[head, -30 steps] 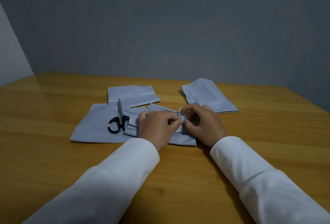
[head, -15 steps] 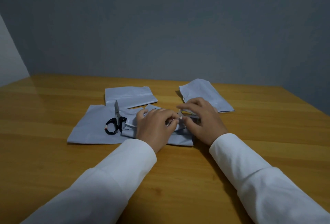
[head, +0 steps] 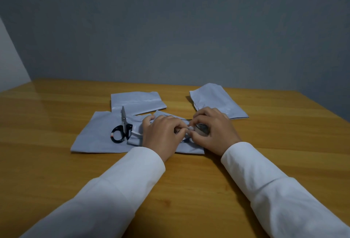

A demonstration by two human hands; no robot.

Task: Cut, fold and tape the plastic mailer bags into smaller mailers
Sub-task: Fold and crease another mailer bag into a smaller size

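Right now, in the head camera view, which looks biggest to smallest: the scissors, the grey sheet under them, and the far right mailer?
1. Grey sheet, largest.
2. Far right mailer, though it lies farther from the camera, so less sure.
3. Scissors, clearly smallest.

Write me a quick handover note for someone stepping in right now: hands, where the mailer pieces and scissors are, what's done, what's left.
Left hand: fingers curled, pinching something small and pale at the middle of the folded mailer.
Right hand: fingers curled at the same spot; a tape roll seems to sit under it, unclear.
Scissors: shut, lying on the large flat mailer, left of the hands.
Two more mailer pieces lie behind: one centre-left, one right.
Done: cutting and folding of this piece, apparently.
Left: tape it; the remaining pieces.
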